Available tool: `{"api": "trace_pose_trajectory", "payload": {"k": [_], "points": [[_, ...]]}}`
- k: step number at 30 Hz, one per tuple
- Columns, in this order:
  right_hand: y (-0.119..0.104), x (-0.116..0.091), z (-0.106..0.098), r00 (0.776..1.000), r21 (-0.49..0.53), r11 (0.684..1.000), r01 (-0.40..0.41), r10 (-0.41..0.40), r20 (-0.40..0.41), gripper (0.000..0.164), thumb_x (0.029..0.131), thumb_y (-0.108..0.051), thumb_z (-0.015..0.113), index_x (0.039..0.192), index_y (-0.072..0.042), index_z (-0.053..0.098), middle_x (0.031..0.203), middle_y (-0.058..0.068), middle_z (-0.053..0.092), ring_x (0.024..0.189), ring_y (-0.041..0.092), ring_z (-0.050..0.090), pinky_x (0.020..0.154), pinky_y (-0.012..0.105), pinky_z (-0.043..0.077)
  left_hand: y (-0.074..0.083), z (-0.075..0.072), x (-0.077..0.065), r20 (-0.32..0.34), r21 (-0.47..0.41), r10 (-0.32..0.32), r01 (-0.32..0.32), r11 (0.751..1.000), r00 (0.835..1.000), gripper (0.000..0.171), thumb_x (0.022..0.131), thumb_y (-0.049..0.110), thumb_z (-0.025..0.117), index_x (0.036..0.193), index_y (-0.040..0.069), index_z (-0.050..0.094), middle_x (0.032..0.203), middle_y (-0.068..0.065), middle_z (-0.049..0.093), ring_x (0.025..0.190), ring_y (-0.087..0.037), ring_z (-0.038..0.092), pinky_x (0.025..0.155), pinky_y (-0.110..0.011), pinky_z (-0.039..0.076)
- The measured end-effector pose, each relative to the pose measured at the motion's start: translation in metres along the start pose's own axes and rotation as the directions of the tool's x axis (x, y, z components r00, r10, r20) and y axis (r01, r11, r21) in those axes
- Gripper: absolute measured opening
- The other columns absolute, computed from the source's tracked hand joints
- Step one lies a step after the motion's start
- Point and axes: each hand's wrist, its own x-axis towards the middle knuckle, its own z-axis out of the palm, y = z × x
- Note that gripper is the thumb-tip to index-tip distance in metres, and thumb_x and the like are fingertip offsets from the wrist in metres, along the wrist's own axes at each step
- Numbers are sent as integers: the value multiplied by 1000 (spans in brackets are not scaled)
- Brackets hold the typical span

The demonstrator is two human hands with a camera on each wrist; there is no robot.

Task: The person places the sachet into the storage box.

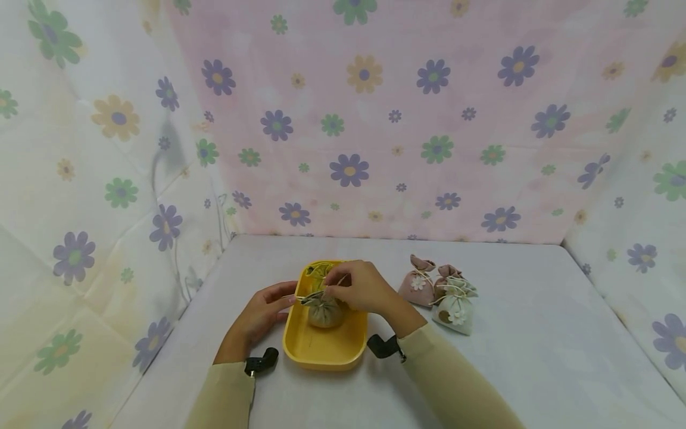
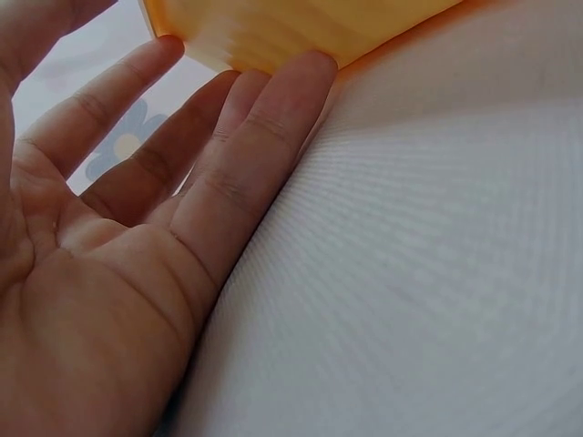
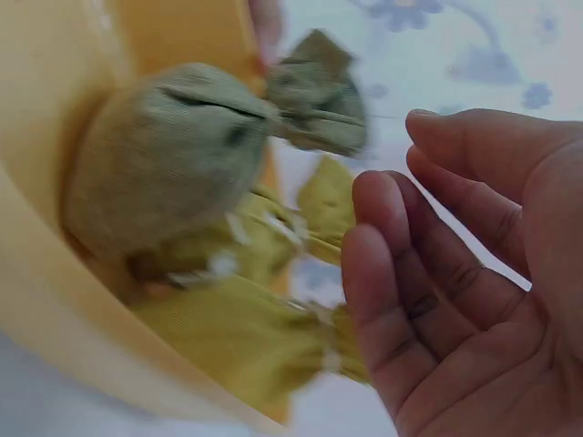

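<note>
My left hand point(image 1: 262, 310) lies along the left side of a yellow tray point(image 1: 324, 360), its fairly straight fingertips touching the tray's outer wall point(image 2: 291, 27). Inside the tray sits a grey-green drawstring pouch point(image 1: 326, 314), its gathered neck pointing away from its round body. Two mustard-yellow pouches point(image 3: 237, 341) lie beside it, partly hidden behind my right hand in the head view. Over the tray, my right hand point(image 1: 364, 289) hovers near the grey-green pouch's neck. In the right wrist view its fingers are loosely bent, with a gap between thumb and fingertips and no pouch between them.
Right of the tray stand a pink pouch point(image 1: 417, 291) with a white flower, a darker pink pouch point(image 1: 440, 286) and an off-white pouch point(image 1: 455, 313), close together on the white table point(image 1: 536, 333). Flower-patterned cloth point(image 1: 386, 137) encloses the table's back and sides.
</note>
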Motion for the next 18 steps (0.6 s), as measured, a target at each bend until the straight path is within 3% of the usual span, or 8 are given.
{"api": "trace_pose_trajectory", "payload": {"k": [4,7,9,11,14,16,18], "points": [[4,-21,-21,993,-37,998,57,-61,-99,17,94,-28,77,107,-18,77,103,-8,72,91,15,68,75,30,61,-2,1,2,-5,-3,-7,7,1000,1000,56,92,39,79,142,22,62,149,0,59,130,-24,62,98,-38,59],[15,-43,-42,969,-135,990,45,-75,-233,17,93,-26,78,108,-19,77,113,-2,71,102,20,68,85,39,60,-2,1,3,-13,16,-6,7,1000,1000,56,91,42,79,142,24,62,149,1,58,130,-22,61,98,-37,59],[26,-59,-57,941,-197,980,-38,-32,-338,21,92,-26,79,111,-19,76,123,4,67,112,27,63,93,46,56,-1,1,4,-13,22,-1,1,1000,1000,58,90,43,79,142,24,62,150,0,58,131,-22,61,98,-36,59],[39,-75,-71,903,-225,959,-171,62,-424,32,91,-29,78,120,-16,72,134,12,59,123,36,54,95,53,53,-1,0,4,-8,22,4,-4,1000,1000,59,91,42,79,143,22,61,151,-1,57,131,-22,61,98,-36,59],[59,-98,-88,848,-228,901,-370,228,-478,54,90,-34,75,136,-9,61,147,27,43,130,50,42,93,63,48,0,-1,3,2,-2,5,-5,1000,1000,59,92,39,78,144,19,60,151,-3,56,130,-23,61,98,-37,59],[70,-110,-97,835,-245,857,-454,313,-453,65,92,-40,72,144,-5,53,149,33,37,130,56,41,90,66,49,-1,-2,4,0,-11,2,-2,1000,1000,58,92,38,79,144,19,60,150,-3,57,129,-22,62,97,-37,60],[79,-118,-102,843,-274,836,-475,343,-415,64,94,-39,70,144,-4,52,145,34,44,125,54,49,87,64,51,-1,-1,4,-3,-12,1,-1,1000,1000,58,92,38,79,144,19,60,150,-3,57,128,-22,62,97,-36,60]]}}
